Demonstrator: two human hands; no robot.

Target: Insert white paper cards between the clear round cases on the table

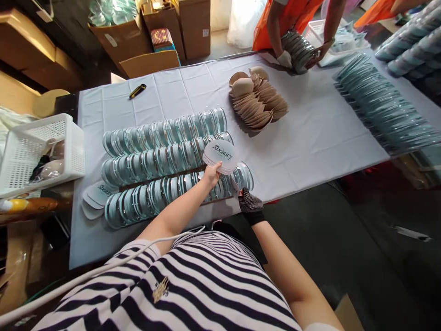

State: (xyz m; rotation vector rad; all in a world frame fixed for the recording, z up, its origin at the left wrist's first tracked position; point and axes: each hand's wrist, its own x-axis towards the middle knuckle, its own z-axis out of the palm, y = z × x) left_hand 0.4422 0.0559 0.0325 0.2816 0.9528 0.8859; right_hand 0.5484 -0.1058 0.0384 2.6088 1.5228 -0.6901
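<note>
My bare left hand (211,174) grips a small stack of white oval cards (220,152) printed with "beauty", held above the rows of clear cases. In a dark dotted glove, my right hand (251,202) pinches one card (234,185) at the right end of the front row of clear cases (161,196). That card is tilted and partly hidden by the cases. Behind lie a middle row (158,163) and a back row (161,132) of similar round, pale blue-tinted cases standing on edge. More oval cards (98,198) lie at the left end of the front row.
Beige pads (257,103) are piled mid-table. A yellow-black cutter (138,91) lies at the back left. A white basket (70,147) stands left. Across the table, a person's hands (317,57) hold a stack of cases. Many more cases (389,105) lie right.
</note>
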